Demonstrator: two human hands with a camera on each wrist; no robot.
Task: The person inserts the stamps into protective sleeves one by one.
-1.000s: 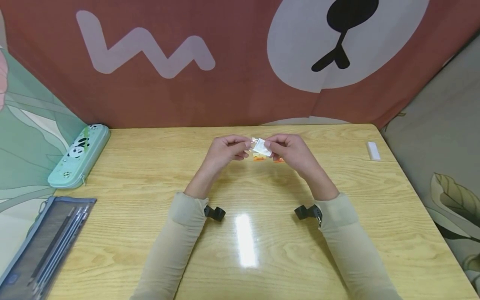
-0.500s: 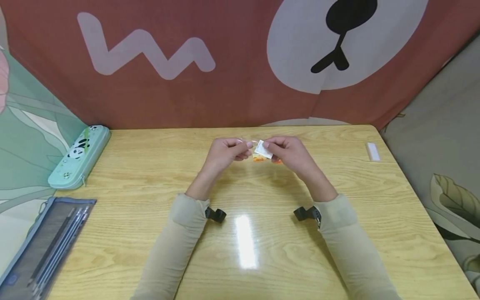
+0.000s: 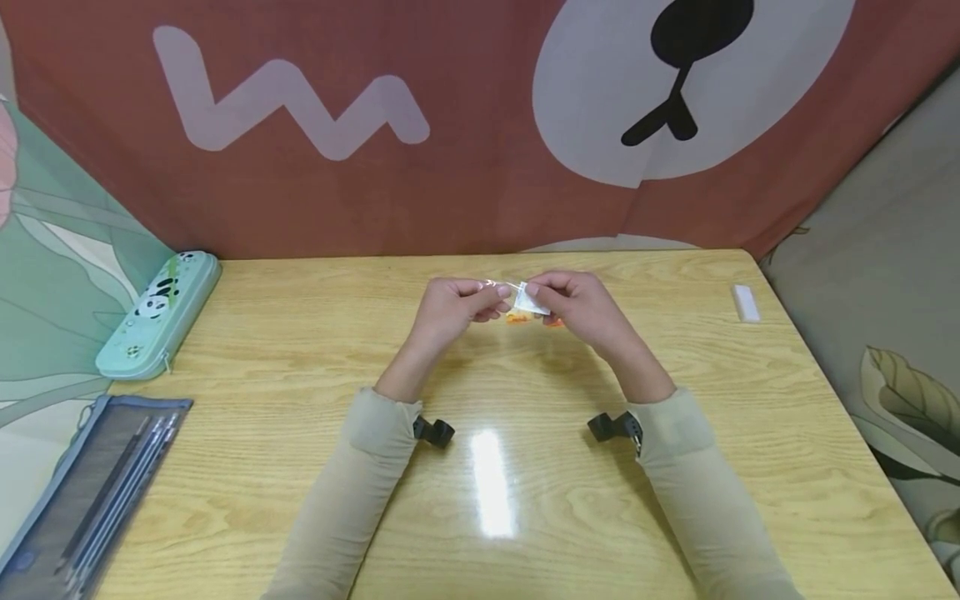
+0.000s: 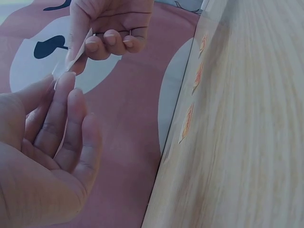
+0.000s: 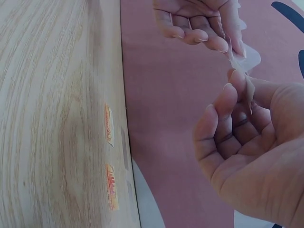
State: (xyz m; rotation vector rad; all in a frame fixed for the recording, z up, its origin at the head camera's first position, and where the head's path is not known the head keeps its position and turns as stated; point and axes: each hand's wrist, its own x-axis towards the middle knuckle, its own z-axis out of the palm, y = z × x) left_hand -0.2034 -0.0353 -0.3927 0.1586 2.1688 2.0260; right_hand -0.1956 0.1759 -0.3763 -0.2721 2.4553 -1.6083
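Observation:
Over the far middle of the table, my right hand [image 3: 581, 308] pinches a small white paper-like piece [image 3: 531, 301] between thumb and fingers. My left hand [image 3: 450, 308] pinches a clear, shiny film [image 3: 491, 284] that stretches across to the white piece. Whether film and paper are joined cannot be made out. The white piece looks thin and edge-on in the left wrist view [image 4: 81, 51]. Below the hands, small flat orange-and-yellow printed pieces [image 3: 517, 317] lie on the table; the left wrist view shows 3 in a row, the nearest printed piece [image 4: 186, 123] the largest.
A mint panda pencil case [image 3: 159, 315] lies at the far left. In front of it is a mesh zip pouch [image 3: 97, 492] holding several pencils. A white eraser-like block [image 3: 746, 302] sits far right. A printed red cloth [image 3: 480, 200] hangs behind the table [image 3: 540, 500].
My left hand has shifted slightly right and toward the body, with the film drawn tighter between the hands. The white piece has tilted a little; my right hand has barely moved.

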